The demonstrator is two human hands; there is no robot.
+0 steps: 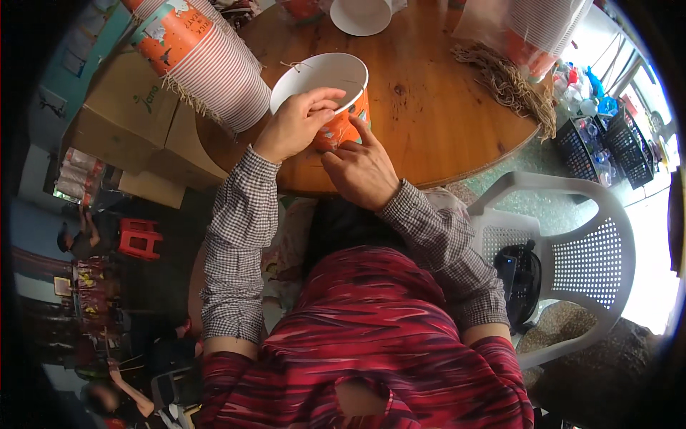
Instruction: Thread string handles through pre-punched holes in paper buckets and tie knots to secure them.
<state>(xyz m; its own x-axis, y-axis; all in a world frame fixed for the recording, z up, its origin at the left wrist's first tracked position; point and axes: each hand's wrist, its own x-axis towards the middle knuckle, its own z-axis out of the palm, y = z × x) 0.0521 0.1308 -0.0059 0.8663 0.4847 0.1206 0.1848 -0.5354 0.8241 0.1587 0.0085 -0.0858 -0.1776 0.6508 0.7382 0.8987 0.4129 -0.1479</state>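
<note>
An orange paper bucket (330,80) with a white inside stands tilted on the round wooden table (436,121). My left hand (296,121) grips its near rim, fingers curled over the edge. Against the bucket's lower orange wall rests my right hand (363,169), its fingers pressing on the side. A thin string (294,66) sticks out at the bucket's far left rim.
A long stack of nested paper buckets (207,61) lies at the table's left. Another stack in clear wrap (536,25) stands at the far right, beside a bundle of brown strings (511,82). Cardboard boxes (136,118) sit on the left, a white plastic chair (572,243) on the right.
</note>
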